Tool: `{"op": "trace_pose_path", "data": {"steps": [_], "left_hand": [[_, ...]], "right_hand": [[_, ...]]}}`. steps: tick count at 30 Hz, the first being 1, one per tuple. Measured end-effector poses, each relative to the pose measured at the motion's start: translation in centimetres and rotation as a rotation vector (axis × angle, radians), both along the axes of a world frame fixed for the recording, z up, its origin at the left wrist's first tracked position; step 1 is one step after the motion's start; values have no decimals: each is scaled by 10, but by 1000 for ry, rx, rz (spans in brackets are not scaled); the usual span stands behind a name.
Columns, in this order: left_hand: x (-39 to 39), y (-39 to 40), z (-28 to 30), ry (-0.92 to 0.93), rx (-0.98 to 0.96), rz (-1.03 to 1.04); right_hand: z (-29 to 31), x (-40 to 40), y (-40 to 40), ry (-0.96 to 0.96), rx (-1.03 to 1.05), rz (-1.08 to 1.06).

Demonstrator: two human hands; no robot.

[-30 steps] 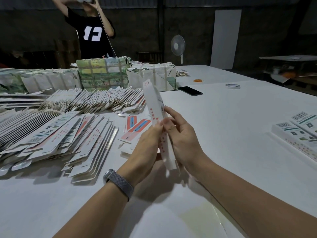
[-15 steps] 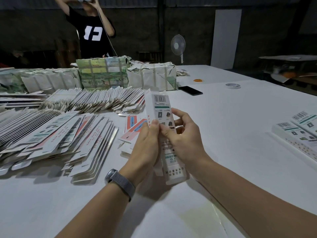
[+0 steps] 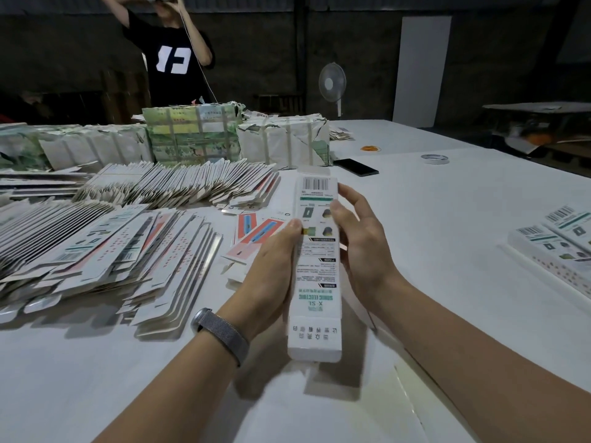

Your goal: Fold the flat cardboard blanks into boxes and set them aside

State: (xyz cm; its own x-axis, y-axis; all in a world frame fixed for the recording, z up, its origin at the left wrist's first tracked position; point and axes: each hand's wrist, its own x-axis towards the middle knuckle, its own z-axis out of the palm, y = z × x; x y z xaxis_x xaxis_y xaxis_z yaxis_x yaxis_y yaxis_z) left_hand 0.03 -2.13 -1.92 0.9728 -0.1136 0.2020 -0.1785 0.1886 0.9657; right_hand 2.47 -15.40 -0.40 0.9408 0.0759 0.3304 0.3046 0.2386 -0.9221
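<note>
Above the white worktop [image 3: 415,219], one long white printed cardboard box [image 3: 315,266] sits between two hands: left hand [image 3: 271,276] and right hand [image 3: 361,251], fingers curled round its sides. Two fanned heaps of flat blanks [image 3: 105,251] lie left, two finished boxes [image 3: 556,247] right, in a dim room.

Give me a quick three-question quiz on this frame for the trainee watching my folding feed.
1. True or false: the long box lies flat on the table.
2. Which hand wears the wristband? A left hand; B right hand; C neither.
3. Fill in: the finished boxes lie at the table's ____ edge.

Key: 1 false, both hands hold it above the table; 2 A; 3 right.
</note>
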Motion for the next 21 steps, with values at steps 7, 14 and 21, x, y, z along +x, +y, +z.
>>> {"op": "trace_pose_path", "data": {"steps": [7,14,21], "left_hand": [[-2,0,-4,36,141,-40],[3,9,0,-29,-59,91],[2,11,0,-34,-71,64]], "right_hand": [[1,3,-5,103,91,-20],[-8,-1,8,45,-2,22],[-8,-5,8,30,-14,51]]}}
